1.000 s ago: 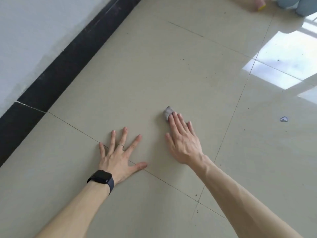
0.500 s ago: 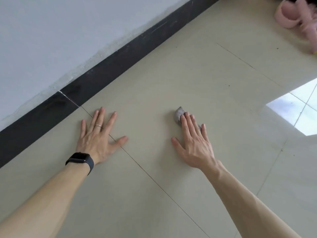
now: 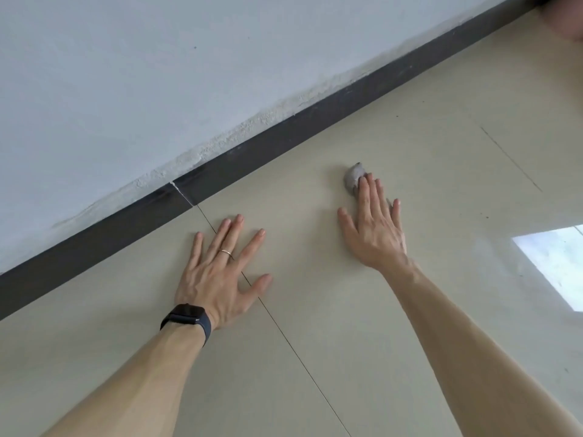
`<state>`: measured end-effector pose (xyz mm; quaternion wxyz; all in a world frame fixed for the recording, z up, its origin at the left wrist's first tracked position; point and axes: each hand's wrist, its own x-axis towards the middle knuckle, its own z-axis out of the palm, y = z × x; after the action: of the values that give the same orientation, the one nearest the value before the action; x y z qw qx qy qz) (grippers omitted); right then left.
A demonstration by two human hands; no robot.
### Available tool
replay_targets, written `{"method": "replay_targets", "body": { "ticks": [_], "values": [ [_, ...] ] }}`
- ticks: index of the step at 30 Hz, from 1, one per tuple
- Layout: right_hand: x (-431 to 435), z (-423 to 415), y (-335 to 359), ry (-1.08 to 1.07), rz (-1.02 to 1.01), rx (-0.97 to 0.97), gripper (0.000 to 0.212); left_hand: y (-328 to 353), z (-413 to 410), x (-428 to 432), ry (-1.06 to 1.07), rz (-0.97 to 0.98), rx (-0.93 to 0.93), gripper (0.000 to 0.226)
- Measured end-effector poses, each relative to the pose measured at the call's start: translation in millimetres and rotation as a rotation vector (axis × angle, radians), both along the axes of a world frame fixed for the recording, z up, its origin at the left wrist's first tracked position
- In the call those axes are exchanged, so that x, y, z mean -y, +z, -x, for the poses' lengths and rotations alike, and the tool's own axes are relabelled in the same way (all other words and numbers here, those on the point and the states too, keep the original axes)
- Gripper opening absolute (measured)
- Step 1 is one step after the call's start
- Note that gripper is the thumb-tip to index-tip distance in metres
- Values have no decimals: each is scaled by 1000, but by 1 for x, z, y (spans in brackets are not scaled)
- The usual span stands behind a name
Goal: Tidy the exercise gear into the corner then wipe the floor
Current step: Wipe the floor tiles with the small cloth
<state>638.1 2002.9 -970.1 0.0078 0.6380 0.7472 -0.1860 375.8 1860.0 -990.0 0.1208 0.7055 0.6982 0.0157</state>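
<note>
My right hand (image 3: 373, 228) lies flat on the beige tiled floor (image 3: 315, 310), fingers together, pressing a small grey cloth (image 3: 352, 178) under its fingertips; most of the cloth is hidden beneath the hand. My left hand (image 3: 220, 272), with a ring and a black watch on the wrist, rests palm down on the floor with fingers spread, holding nothing. It sits across a tile joint, to the left of the right hand.
A dark skirting board (image 3: 252, 149) runs diagonally just beyond the hands, with a pale wall (image 3: 157, 74) above it. A bright window reflection (image 3: 555, 263) lies on the floor at the right. A blurred pinkish shape (image 3: 568, 17) sits in the top right corner.
The view has swung toward the wall. My right hand has slid the cloth along the floor closer to the skirting board. My left hand has shifted along the floor with it.
</note>
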Motion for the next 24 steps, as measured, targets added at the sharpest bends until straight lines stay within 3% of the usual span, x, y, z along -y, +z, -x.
{"method": "replay_targets", "body": {
  "ticks": [4,11,16,21,22,24],
  "values": [
    [-60,23,-2,-315,48,-47,77,-2,2,1,-7,-13,1,75],
    [-97,53,-5,-217,57,-37,78,-5,1,1,-7,-27,-9,75],
    [-81,73,1,23,17,-48,68,-3,0,1,-11,-28,-22,75],
    [-19,52,2,465,-34,-18,60,-2,0,1,-12,-22,-29,75],
    [-23,43,0,426,-44,-16,59,-2,0,1,-15,-20,-30,75],
    [-40,30,-3,120,-24,-41,58,-2,1,1,-20,-15,-23,75]
  ]
}}
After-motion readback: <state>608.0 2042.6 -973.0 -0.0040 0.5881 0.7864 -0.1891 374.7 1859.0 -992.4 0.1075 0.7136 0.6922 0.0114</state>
